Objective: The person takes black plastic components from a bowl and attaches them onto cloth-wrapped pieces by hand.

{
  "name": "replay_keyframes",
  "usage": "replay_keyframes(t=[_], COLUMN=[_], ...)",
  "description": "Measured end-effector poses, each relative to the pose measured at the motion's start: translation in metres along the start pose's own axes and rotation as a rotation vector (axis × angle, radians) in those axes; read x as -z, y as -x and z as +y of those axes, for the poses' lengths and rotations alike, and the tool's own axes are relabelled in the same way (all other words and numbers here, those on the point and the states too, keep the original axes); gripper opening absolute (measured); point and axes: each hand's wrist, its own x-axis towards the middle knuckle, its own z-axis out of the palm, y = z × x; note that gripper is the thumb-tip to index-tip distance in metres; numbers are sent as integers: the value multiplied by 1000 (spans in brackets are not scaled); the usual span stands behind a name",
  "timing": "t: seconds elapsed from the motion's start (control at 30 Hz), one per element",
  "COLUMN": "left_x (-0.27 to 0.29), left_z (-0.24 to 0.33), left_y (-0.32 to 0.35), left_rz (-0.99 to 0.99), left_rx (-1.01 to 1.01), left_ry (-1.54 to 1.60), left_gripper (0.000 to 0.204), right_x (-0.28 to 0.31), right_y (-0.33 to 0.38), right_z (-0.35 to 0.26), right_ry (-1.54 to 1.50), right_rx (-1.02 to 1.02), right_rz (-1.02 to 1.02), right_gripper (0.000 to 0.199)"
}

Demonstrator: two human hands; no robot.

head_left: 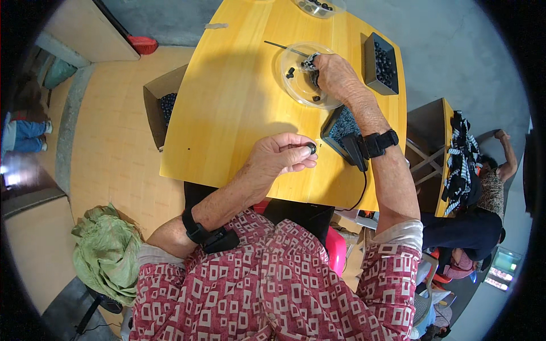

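My left hand (278, 154) is over the near part of the yellow wooden table (222, 131), its thumb and fingers pinching a small round black piece (310, 148). My right hand (339, 77) reaches into a round clear plastic tub (288, 91), fingers closed at a black-and-white patterned bit (310, 61) whose kind I cannot make out. A thin dark rod (277, 44) sticks out across the tub's rim from near those fingers. A few small black pieces (290, 73) lie on the tub's bottom. Black straps with small boxes circle both my forearms.
Beside my right wrist sits a dark tray of bluish-grey bits (343, 125). Farther right, a black tray (372, 85) holds round black pieces. Another clear tub (321, 10) stands at the far edge. Left of the table is a cardboard box (154, 94). Another person (492, 187) is at the right.
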Motion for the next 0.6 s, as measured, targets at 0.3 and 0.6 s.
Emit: replay_keyframes(t=[0.3,0.6], left_x=[-2,-26], left_z=[13,15], left_y=[8,13], left_rz=[1,-71], left_rx=[-27,-46], left_ry=[105,168], left_gripper=[24,21], right_x=[44,2], right_y=[85,172], right_z=[-28,-32], right_ry=[-978,-1413], right_rx=[-162,-132], right_rz=[184,363], right_gripper=[12,28])
